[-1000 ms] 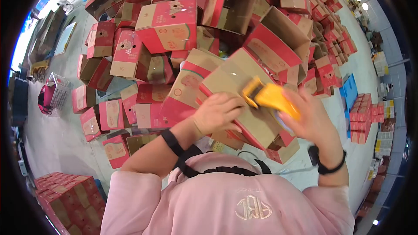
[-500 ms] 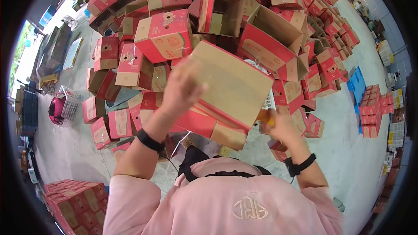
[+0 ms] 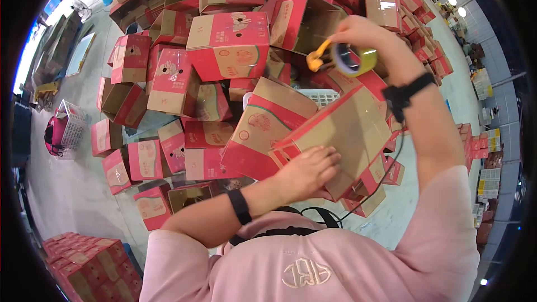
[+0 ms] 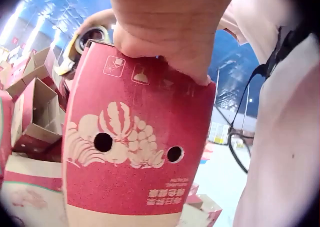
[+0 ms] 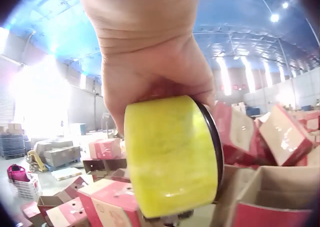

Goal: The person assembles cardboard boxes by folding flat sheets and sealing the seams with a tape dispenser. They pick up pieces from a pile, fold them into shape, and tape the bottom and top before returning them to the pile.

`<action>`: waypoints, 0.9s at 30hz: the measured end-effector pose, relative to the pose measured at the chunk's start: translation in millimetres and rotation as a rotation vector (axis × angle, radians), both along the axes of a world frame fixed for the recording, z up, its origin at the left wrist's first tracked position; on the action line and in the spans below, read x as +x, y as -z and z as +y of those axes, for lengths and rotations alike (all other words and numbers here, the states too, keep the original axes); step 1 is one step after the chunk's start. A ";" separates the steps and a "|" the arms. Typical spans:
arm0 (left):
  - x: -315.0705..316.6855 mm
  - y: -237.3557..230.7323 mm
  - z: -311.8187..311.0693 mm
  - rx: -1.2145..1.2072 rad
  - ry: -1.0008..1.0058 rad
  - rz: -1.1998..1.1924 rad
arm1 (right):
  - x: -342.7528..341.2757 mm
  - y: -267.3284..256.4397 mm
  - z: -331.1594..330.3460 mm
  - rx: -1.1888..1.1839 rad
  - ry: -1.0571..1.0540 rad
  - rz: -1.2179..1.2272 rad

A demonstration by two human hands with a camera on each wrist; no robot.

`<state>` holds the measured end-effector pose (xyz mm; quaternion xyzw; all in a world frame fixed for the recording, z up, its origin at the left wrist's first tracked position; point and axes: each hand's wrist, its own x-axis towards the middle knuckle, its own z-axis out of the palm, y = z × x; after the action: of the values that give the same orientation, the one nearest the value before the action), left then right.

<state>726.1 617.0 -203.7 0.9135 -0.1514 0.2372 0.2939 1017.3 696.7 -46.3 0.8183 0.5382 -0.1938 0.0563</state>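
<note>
A red and tan carton (image 3: 349, 134) stands tilted in front of the person, its plain tan face up. On that face, near its lower left edge, the left hand (image 3: 310, 173) rests with fingers laid flat. In the left wrist view the carton's red side (image 4: 135, 137) shows two round holes below the hand (image 4: 165, 32). Above the carton's far edge, the right hand (image 3: 361, 33) grips a yellow tape dispenser (image 3: 316, 60) with a roll of yellow tape (image 3: 366, 62). The roll (image 5: 170, 154) hangs under the right hand (image 5: 155, 77) in the right wrist view, hiding its fingers.
Another closed carton (image 3: 268, 120) leans beside the held one, on the left. Many red and tan cartons (image 3: 229, 45) are heaped beyond, some with open tops. A white basket (image 3: 321, 98) sits behind the carton. Stacked small boxes (image 3: 95, 268) stand at lower left.
The carton has turned and tilted. The left hand has moved from its far left corner to its near edge. The right hand has risen with the dispenser from the carton's right side to beyond it.
</note>
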 end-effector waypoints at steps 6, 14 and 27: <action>-6.5 4.4 -8.5 -0.069 -0.036 -0.039 | -96.3 97.1 60.7 -0.474 -0.090 -0.061; 4.2 4.5 -7.5 -0.064 -0.024 -0.076 | -75.6 -80.6 -78.9 -0.376 -0.190 0.043; -1.8 -21.3 -4.8 -0.040 -0.243 0.064 | -97.6 186.6 -340.3 0.107 0.304 -0.084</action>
<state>724.3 612.2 -182.4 0.9261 -0.0252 0.2450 0.2857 919.7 356.4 -232.9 0.8995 0.4148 -0.1369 0.0050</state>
